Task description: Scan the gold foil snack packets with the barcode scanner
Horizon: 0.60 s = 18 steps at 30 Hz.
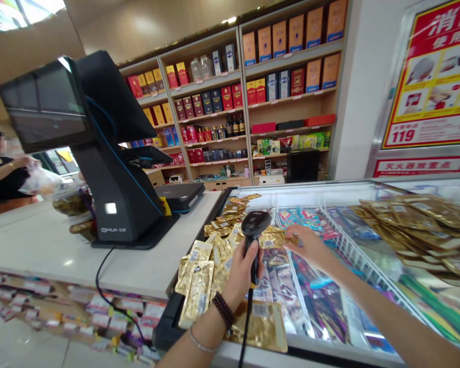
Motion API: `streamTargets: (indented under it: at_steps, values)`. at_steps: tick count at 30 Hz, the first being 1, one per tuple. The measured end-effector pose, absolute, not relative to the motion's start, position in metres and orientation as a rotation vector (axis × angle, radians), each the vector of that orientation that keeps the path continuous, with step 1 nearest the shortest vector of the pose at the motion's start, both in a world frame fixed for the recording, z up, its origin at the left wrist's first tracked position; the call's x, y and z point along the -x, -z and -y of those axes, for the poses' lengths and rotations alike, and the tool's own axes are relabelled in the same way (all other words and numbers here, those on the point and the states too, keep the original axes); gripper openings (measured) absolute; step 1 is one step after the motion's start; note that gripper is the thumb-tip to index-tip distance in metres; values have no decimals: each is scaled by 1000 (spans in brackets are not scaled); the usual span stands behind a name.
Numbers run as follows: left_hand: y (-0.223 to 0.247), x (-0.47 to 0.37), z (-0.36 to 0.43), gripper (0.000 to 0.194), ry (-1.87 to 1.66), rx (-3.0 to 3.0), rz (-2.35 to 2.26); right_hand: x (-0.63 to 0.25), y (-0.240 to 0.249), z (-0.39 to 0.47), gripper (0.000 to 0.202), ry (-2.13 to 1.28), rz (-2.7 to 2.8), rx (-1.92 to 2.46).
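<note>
My left hand (237,273) is wrapped round the handle of a black barcode scanner (256,223), its head tipped up and its cable hanging toward me. On the right, the fingers of my right hand (308,246) pinch the end of a gold foil packet (271,238), just beyond the scanner. Loose gold packets (199,286) are heaped under and to the left of the scanner, on the freezer's glass top. A larger gold packet (266,327) lies below my left wrist, partly covered by the cable.
Another pile of gold packets (417,225) lies at the right on the chest freezer, with frozen goods under its glass. A checkout terminal (118,199) stands on the white counter (72,255) at left. A person (3,174) holds a plastic bag there. Stocked shelves (210,82) line the back.
</note>
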State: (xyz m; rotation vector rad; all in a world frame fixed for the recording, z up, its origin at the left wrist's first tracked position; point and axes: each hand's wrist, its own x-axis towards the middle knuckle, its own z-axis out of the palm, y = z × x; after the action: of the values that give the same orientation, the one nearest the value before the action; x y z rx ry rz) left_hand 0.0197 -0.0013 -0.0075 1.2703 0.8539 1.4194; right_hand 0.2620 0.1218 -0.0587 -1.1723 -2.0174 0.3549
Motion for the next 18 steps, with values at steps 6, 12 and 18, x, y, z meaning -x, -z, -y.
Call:
streamTargets:
  at_steps: [6,12,18]
  values:
    - [7,-22,0,74,-1345,-1284,-872,-262,63,-137,61,-389,1856,1279]
    - [7,-21,2,72,-1333,-1309,-885,-270,60,-137,62,-779,1394,1125]
    - [9,-21,3,71,-1302,-1325,-877,-279,46,-131,58,-807,1213,1059]
